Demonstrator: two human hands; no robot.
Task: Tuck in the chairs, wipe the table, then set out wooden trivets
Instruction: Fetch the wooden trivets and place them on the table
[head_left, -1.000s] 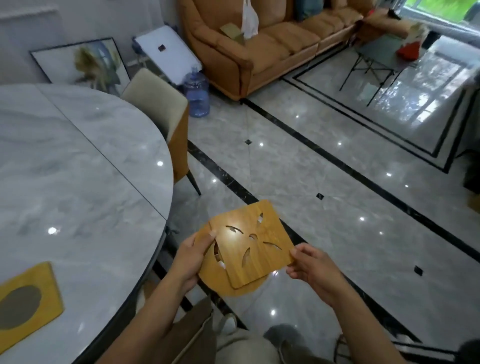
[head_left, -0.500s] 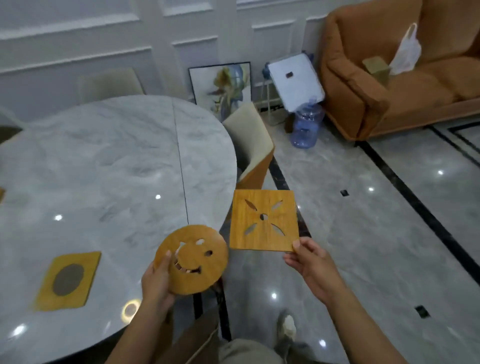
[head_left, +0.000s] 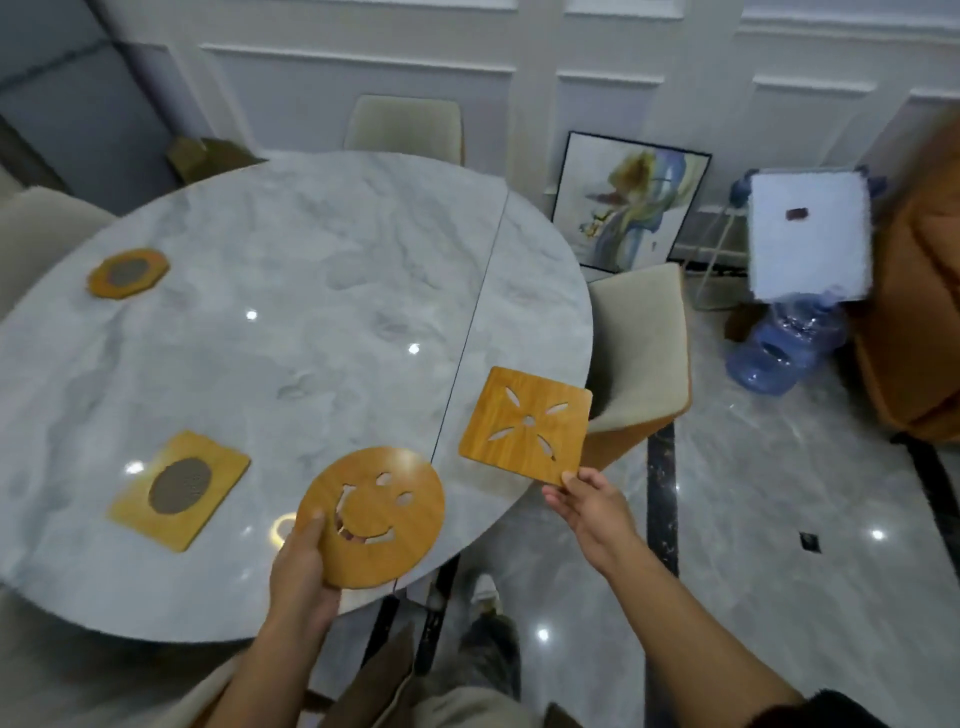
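Observation:
My left hand (head_left: 301, 564) grips a round wooden trivet with a smiley cut-out (head_left: 371, 514), held over the near edge of the round marble table (head_left: 291, 322). A square wooden trivet with a flower cut-out (head_left: 524, 423) hangs over the table's right edge, pinched at its near corner by my right hand (head_left: 589, 506). Two more trivets lie flat on the table: a square one with a grey oval centre (head_left: 179, 488) at the near left and an octagonal one (head_left: 128, 273) at the far left.
Cream chairs stand around the table: one at the right (head_left: 639, 353), one at the back (head_left: 405, 127), one at the far left (head_left: 36, 234). A framed picture (head_left: 628, 202) leans on the wall. A blue water jug (head_left: 779, 353) and orange sofa (head_left: 924, 322) sit right.
The two stacked trivets have been separated, one in each hand. My view has swung left from the floor to the table, and both trivets now hang over the tabletop.

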